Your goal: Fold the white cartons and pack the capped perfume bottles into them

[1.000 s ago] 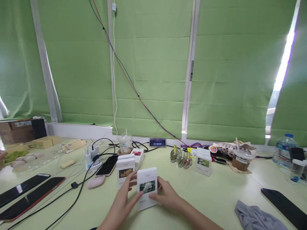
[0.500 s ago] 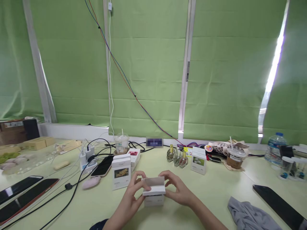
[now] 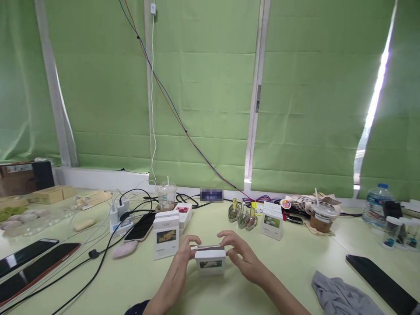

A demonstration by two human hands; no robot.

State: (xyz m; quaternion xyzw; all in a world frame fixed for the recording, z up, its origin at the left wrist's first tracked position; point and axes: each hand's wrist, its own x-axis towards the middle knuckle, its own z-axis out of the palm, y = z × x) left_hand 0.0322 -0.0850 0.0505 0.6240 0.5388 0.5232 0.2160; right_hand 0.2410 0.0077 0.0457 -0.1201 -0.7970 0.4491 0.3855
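A small white cardboard box [image 3: 210,265] with a flower picture on its front stands upright on the table between my hands. Its top shows a dark gap behind the front edge. My left hand [image 3: 182,261] grips its left side, fingers curled round towards the back edge, where the tips are partly hidden. Around the right rear corner my right hand [image 3: 243,257] is curled, thumb bent close to the side. To the left stand white boxes, one with a yellow flower picture [image 3: 166,236]. Small glass bottles with gold caps [image 3: 242,215] and another white picture box [image 3: 272,221] stand beyond.
Black cables [image 3: 104,258], a charger block [image 3: 120,221], a pink mouse [image 3: 124,250] and phones [image 3: 42,267] lie at left. Drink cups [image 3: 323,218] stand further back. A grey cloth [image 3: 343,292] and dark flat device [image 3: 382,280] lie at right, near a water bottle [image 3: 377,205].
The box's raised top flap has gone down, and its front picture now shows. My left index finger has moved off the top to the side. My right hand has hardly moved.
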